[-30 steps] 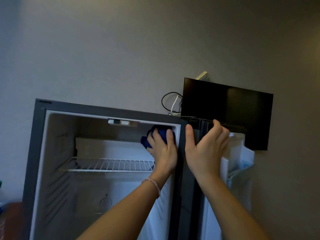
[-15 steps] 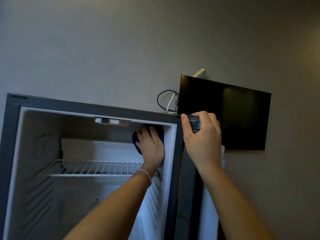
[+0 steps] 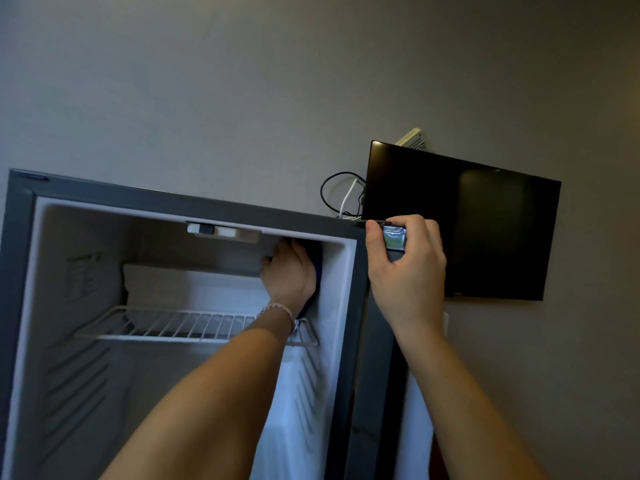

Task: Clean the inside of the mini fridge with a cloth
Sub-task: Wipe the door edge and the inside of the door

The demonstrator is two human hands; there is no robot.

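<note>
Nearest, two bare forearms reach up into the open white-lined mini fridge [image 3: 41, 306]. The right hand [image 3: 407, 271] is closed over the top corner of the dark fridge door [image 3: 375, 375], thumb on the near face and fingers curled over the edge, holding it open. Left of it, inside the cabinet, the left hand [image 3: 289, 271], a beaded bracelet at its wrist, presses a dark blue cloth [image 3: 317, 268] flat against the inner right wall, just under the ceiling; only a sliver of cloth shows past the palm. Below that hand runs the white wire shelf [image 3: 166, 323]; beyond it sits the white freezer box [image 3: 194, 282]. Behind the right hand hangs a black flat screen [image 3: 485, 220] on the grey wall.

To wipe well, I judge the palm should stay spread, working from the upper corner downward in overlapping strokes, with the door held steady.

Compared with half a second ago, the left hand has reached deeper and turned toward the side wall, hiding more cloth; the right grip is unchanged.
</note>
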